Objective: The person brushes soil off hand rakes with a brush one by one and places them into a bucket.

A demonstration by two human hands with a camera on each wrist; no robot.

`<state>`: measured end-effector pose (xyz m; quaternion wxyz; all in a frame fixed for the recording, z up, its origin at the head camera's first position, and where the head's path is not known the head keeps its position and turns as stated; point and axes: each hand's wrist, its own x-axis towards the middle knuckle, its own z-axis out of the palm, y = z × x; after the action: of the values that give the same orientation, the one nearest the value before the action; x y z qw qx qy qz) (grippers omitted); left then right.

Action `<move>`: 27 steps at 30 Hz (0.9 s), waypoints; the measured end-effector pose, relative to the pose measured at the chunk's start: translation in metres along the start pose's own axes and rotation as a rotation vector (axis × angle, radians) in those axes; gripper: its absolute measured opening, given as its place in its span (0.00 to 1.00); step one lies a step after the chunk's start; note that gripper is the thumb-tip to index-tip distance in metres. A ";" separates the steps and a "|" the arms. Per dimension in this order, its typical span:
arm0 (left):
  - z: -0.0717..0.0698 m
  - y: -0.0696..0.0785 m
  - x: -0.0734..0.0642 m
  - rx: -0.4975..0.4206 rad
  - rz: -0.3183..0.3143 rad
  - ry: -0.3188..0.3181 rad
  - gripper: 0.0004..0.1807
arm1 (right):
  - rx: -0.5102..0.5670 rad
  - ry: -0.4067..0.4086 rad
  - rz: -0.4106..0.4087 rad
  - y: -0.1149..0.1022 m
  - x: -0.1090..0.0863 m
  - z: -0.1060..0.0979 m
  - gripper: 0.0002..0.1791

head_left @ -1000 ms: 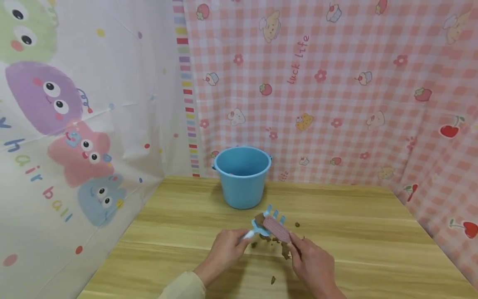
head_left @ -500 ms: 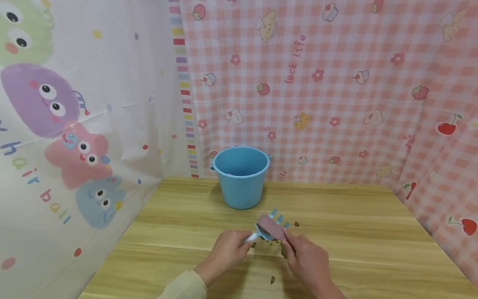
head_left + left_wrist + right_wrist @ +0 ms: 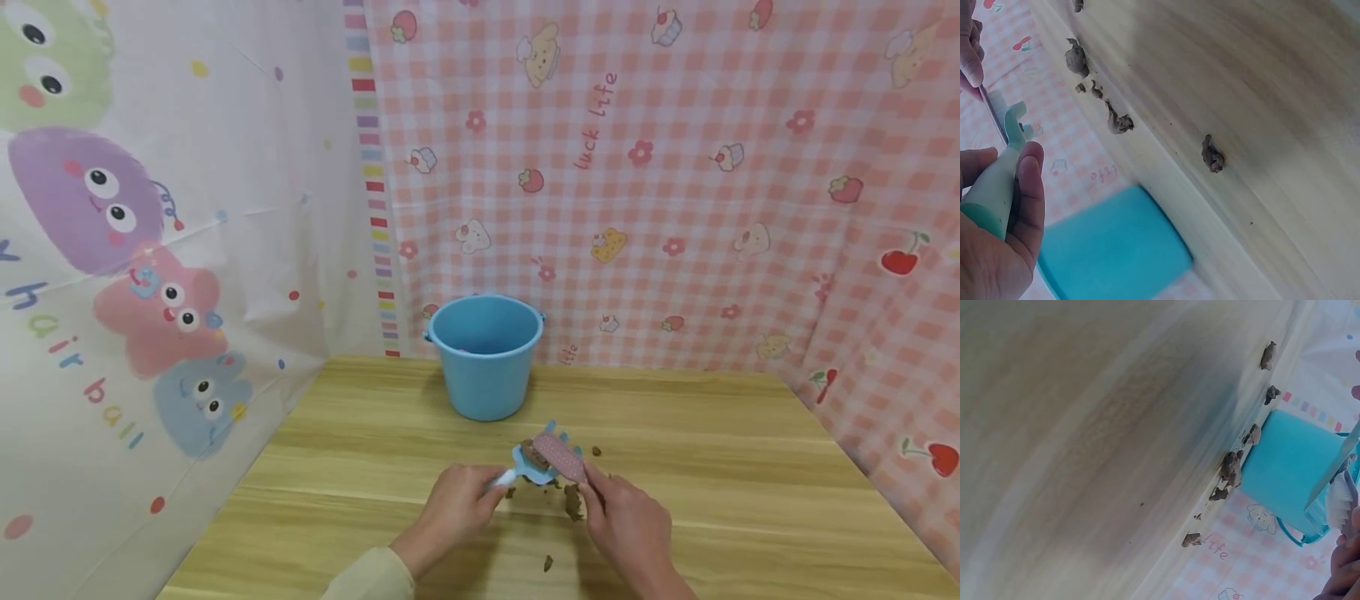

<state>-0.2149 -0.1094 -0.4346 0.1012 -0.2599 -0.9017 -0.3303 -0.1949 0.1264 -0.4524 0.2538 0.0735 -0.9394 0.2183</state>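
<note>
In the head view my left hand [image 3: 456, 500] grips the pale handle of a small blue toy rake [image 3: 534, 468], its tines pointing away. A brown muddy lump [image 3: 532, 452] clings to the rake head. My right hand [image 3: 628, 518] holds a pinkish-backed brush [image 3: 558, 457] over the rake head. White bristles [image 3: 1338, 500] of that brush show in the right wrist view, facing the rake. In the left wrist view, fingers and thumb wrap the rake handle [image 3: 994, 187]. The bristles' contact with the rake is hidden in the head view.
Brown crumbs lie on the wooden table [image 3: 375, 500], among them a larger piece [image 3: 573, 502] below the brush and a small one [image 3: 548, 563] nearer the front. A blue bucket [image 3: 487, 383] stands behind the hands. Printed cloths hang at the back and sides.
The brush passed left across the rake head half a second ago and is now back to the right, uncovering the brown lump. The left hand and rake have barely moved.
</note>
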 end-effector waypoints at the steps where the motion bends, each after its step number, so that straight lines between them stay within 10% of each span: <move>1: 0.000 0.000 0.000 -0.010 -0.008 -0.002 0.09 | -0.002 0.001 0.001 0.000 0.000 0.000 0.18; 14: -0.003 -0.002 0.000 -0.020 -0.026 0.020 0.06 | -0.021 0.075 -0.038 0.004 -0.002 -0.002 0.16; 27: 0.000 -0.002 0.003 0.013 -0.013 0.003 0.03 | 0.001 0.227 -0.252 0.005 -0.005 0.006 0.19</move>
<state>-0.2187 -0.1097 -0.4343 0.1024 -0.2530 -0.9053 -0.3255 -0.1945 0.1279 -0.4614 0.3834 0.1657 -0.8880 0.1923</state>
